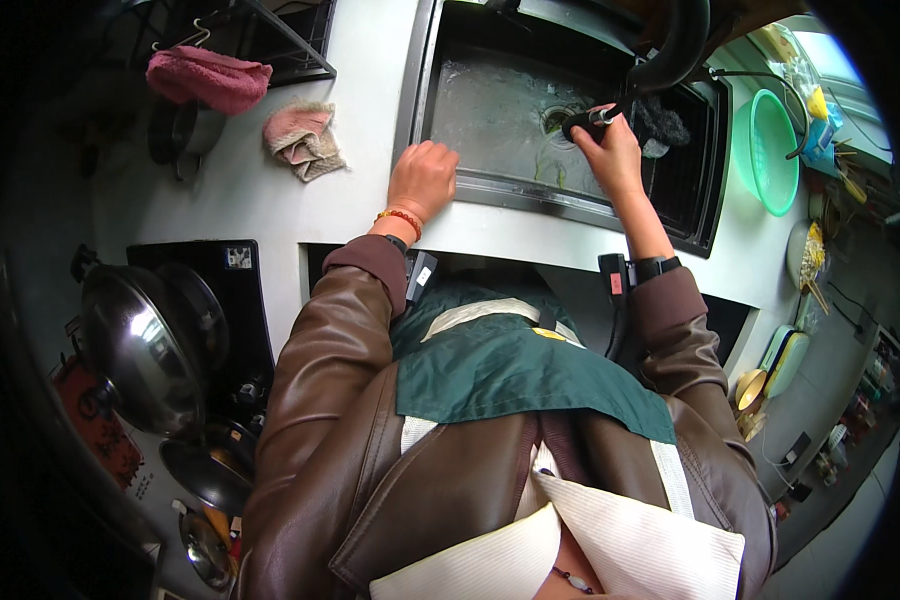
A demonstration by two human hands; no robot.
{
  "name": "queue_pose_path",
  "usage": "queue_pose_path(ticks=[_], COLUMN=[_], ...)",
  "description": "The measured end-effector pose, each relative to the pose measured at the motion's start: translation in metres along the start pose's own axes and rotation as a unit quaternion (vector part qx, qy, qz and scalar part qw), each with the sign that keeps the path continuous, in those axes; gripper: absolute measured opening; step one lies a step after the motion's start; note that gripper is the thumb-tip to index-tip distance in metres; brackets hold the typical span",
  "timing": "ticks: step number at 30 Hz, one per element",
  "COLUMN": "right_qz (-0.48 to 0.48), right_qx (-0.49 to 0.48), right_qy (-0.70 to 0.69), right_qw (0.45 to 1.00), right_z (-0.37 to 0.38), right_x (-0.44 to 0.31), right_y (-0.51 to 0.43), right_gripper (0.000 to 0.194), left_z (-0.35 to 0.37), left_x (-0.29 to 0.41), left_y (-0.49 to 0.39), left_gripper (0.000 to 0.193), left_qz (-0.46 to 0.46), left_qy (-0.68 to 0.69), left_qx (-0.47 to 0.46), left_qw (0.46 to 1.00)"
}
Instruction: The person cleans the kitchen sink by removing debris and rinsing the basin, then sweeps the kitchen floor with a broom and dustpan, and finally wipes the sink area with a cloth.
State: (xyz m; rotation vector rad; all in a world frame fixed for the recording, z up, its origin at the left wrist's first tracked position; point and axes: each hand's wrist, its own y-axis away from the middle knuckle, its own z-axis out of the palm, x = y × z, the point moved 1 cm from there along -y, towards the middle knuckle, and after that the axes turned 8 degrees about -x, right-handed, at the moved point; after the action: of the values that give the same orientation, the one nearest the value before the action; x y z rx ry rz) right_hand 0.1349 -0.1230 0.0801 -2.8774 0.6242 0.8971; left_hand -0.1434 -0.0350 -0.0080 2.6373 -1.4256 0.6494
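Note:
My right hand (616, 156) grips the black pull-out spray head (579, 127) of a faucet over the sink. Beneath it is the drain (552, 118) with green bits in it. A few yellow-green scraps (561, 177) lie on the wet bottom of the steel sink (487, 97). My left hand (423, 178) rests with curled fingers on the sink's near left corner; its palm is hidden. The black curved faucet neck (679, 56) arches above the right side. Dark mesh scrubbing material (661, 124) sits to the right of my right hand.
A folded cloth (302, 140) lies on the white counter (360, 150), left of the sink. A pink towel (210, 77) hangs from a black rack. At right stands a green plastic basin (772, 154). A lidded wok (139, 349) occupies the black cooktop (244, 300) on my left.

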Motion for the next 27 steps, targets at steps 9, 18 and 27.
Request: queue_pose_path(ticks=[9, 18, 27], right_qz=[0.066, 0.064, 0.034], right_qx=[-0.058, -0.040, -0.011], right_qy=[0.036, 0.041, -0.233], right_qw=[0.995, 0.996, 0.972], right_z=[-0.012, -0.010, 0.050], right_x=[0.005, 0.018, 0.003], right_y=[0.018, 0.010, -0.023], right_gripper=[0.040, 0.041, 0.032], left_z=[0.000, -0.001, -0.001], left_x=[0.000, 0.000, 0.000], left_y=[0.001, 0.000, -0.001], left_gripper=[0.007, 0.007, 0.008], left_qz=[-0.002, -0.001, -0.001], left_qy=[0.005, 0.013, 0.019], left_qx=[-0.007, -0.001, 0.005], left_qw=[1.000, 1.000, 1.000])
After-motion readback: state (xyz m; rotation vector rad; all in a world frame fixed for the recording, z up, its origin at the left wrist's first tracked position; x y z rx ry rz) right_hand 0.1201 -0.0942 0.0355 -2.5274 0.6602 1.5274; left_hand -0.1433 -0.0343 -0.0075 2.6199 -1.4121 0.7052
